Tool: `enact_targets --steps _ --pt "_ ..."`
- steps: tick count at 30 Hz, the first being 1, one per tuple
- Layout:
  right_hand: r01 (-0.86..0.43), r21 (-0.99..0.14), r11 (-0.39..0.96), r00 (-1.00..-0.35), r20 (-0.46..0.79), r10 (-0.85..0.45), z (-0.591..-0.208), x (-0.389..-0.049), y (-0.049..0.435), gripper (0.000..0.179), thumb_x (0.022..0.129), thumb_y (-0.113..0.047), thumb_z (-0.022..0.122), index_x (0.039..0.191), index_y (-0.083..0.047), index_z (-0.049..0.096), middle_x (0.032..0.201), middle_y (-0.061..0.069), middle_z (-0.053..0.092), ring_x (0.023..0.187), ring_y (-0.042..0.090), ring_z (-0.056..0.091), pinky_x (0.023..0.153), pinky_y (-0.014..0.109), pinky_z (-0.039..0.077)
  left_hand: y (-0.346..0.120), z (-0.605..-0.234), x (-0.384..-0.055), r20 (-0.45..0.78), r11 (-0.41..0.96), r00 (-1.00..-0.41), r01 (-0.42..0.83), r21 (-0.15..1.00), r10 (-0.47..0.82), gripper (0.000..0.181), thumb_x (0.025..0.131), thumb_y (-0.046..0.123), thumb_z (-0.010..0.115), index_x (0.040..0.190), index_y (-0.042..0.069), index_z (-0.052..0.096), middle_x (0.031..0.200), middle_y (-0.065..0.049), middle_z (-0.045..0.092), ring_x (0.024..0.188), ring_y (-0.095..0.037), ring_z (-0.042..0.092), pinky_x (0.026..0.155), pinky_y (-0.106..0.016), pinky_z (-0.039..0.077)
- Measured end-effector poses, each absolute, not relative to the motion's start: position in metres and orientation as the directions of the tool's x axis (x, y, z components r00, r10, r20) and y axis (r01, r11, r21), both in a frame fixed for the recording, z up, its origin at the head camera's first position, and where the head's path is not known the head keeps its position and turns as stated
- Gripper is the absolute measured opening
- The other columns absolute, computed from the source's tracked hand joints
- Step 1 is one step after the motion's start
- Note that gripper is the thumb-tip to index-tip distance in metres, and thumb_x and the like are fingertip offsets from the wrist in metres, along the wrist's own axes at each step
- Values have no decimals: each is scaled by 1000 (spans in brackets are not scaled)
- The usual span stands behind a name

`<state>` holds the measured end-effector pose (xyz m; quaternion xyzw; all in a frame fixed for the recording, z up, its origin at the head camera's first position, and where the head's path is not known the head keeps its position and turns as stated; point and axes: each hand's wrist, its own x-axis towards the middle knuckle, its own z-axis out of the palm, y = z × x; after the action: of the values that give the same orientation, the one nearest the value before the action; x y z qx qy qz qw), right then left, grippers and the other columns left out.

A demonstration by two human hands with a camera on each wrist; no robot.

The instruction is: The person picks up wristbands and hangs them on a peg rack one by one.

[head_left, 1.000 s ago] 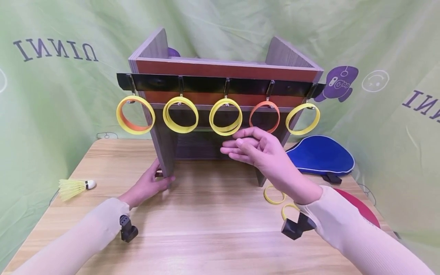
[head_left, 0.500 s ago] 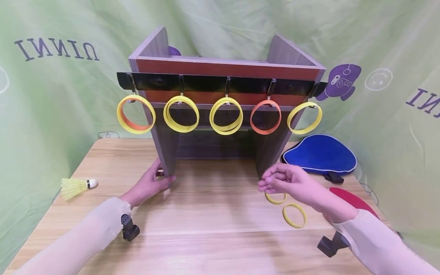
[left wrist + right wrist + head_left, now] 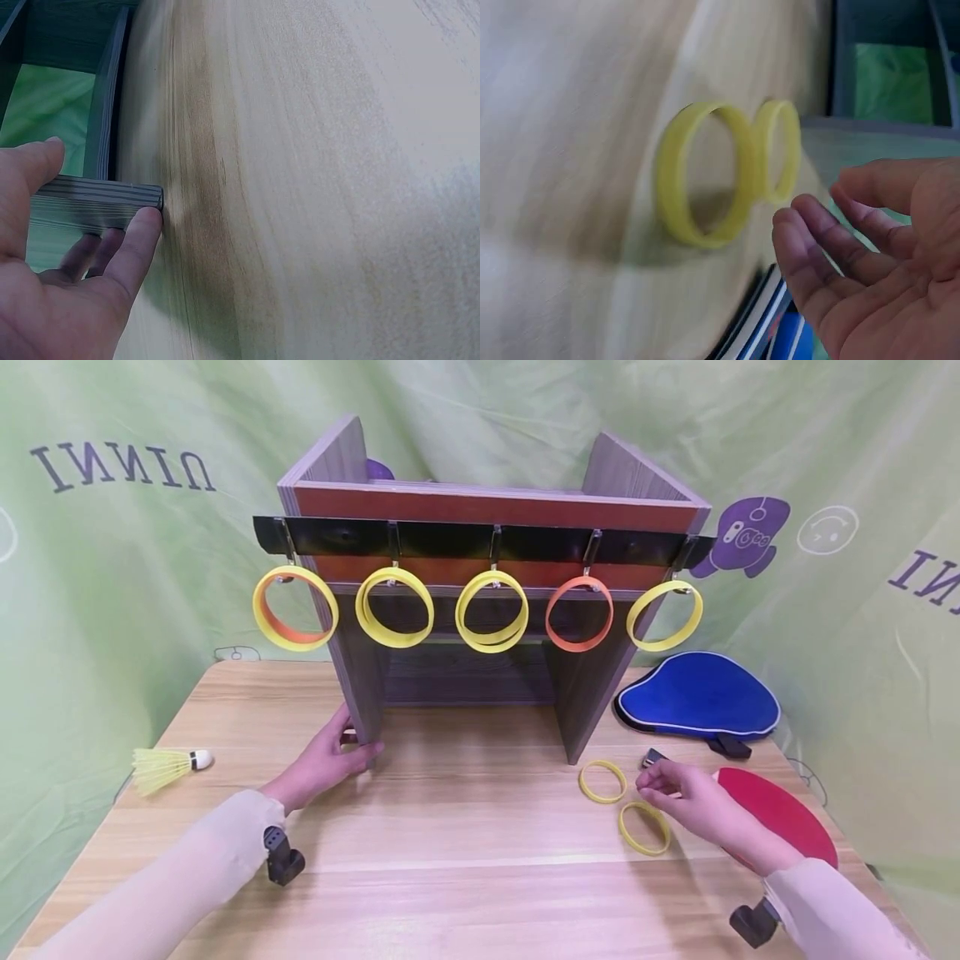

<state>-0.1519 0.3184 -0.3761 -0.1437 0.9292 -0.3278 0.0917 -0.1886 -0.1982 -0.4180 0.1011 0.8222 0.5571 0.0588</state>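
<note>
My left hand grips the lower front edge of the left side panel of a grey wooden shelf unit. In the left wrist view, thumb and fingers lie on opposite sides of that panel. Over the table at right hovers my right hand, fingers loosely bent and holding nothing. Just left of it lie two yellow rings, a nearer ring and a farther ring. From a black bar across the shelf front hang several rings on hooks, mostly yellow, with an orange ring second from right.
A red table tennis paddle lies under and beside the right forearm. Behind it is a blue paddle case. A yellow shuttlecock rests at the table's left. Green printed cloth surrounds the wooden table.
My right hand has come down from below the hanging rings and moved right, to beside the two rings on the table. The left hand has stayed on the panel.
</note>
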Motion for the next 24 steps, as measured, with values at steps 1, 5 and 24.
enact_targets --steps 1,5,24 --pt "-198 -616 762 -945 -87 -316 -379 -151 321 16 92 -2 74 106 4 68 99 11 74 90 15 69 75 16 56 -198 -418 -188 14 358 -973 99 928 232 82 99 9 69 166 18 23 153 -33 42 131 -51 51 87 -32 58" --pt "-188 -584 790 -942 -122 -314 -388 -148 329 17 90 -3 75 105 3 68 97 7 72 87 14 65 73 18 55 -197 -418 -188 15 357 -971 102 928 240 80 99 10 69 165 17 23 154 -32 42 132 -50 51 89 -35 59" --pt "-104 -503 858 -951 -202 -234 -403 -147 327 10 91 -3 75 94 -1 65 78 1 59 69 13 51 58 21 43 -199 -418 -186 18 343 -971 101 934 237 80 99 11 70 165 18 25 154 -30 42 133 -49 51 92 -41 60"
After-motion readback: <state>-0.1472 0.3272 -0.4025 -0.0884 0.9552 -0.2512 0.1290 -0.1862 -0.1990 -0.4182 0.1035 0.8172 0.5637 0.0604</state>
